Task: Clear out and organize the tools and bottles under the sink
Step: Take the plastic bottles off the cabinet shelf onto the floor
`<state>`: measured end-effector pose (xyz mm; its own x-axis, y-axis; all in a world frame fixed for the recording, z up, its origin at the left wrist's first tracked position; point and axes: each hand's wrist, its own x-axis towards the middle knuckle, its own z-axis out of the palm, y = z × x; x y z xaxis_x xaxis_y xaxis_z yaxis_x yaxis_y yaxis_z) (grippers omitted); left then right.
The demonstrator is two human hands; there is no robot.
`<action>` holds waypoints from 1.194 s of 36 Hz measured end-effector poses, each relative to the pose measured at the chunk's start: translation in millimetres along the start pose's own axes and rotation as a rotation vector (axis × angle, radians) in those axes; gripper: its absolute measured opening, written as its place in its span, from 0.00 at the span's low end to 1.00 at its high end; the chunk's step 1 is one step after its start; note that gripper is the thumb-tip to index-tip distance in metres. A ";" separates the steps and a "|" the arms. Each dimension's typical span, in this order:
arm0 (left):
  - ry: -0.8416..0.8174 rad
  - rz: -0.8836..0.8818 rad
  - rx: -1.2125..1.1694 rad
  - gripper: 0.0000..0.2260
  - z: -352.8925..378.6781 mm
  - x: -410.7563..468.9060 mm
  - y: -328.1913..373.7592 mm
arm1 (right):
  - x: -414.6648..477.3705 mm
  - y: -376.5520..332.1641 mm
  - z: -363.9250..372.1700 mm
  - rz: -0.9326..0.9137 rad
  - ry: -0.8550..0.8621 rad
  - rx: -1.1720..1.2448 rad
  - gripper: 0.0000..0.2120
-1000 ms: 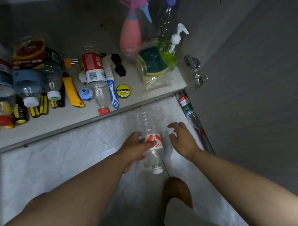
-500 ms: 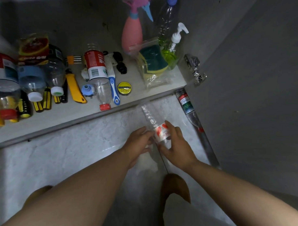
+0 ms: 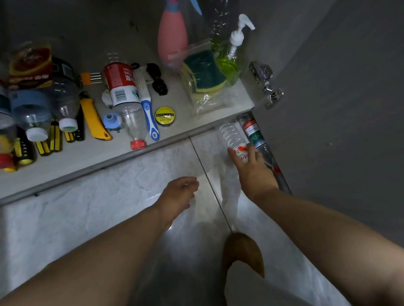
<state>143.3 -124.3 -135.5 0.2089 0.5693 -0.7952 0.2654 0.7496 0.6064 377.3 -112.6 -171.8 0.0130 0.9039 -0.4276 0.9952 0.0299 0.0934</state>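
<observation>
A clear ribbed bottle [image 3: 230,134] with a red-and-white label is lying on the pale marbled floor [image 3: 84,214], just below the cabinet shelf [image 3: 82,161] edge and just beside a second bottle [image 3: 254,134] banded red and green, which is lying along the grey cabinet door [image 3: 332,102]. The right hand [image 3: 252,171] is reaching forward with its arm extended, its fingers [image 3: 253,154] curling over the label and gripping it. The left hand [image 3: 178,195] is hovering palm-down, its fingers loosely spread and holding nothing.
</observation>
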 end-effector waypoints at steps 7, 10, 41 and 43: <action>0.009 0.018 0.085 0.18 2.7 0.2 5.7 | 10.4 2.9 -0.6 -0.016 -0.082 -0.222 0.49; 0.011 0.024 0.143 0.18 1.6 -2.1 7.5 | 13.5 6.0 -0.8 -0.014 -0.093 -0.278 0.47; 0.564 0.510 0.871 0.10 -207.6 -64.0 105.1 | 19.3 -130.5 -189.1 -0.349 0.024 0.355 0.23; 0.743 0.485 0.839 0.10 -227.7 -61.8 99.5 | 34.9 -154.6 -193.8 -0.292 0.056 0.410 0.27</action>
<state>-57.5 -8.1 -27.2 -0.0607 0.9899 -0.1284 0.8920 0.1115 0.4380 205.0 -3.0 -26.9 -0.2657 0.9046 -0.3332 0.9129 0.1251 -0.3885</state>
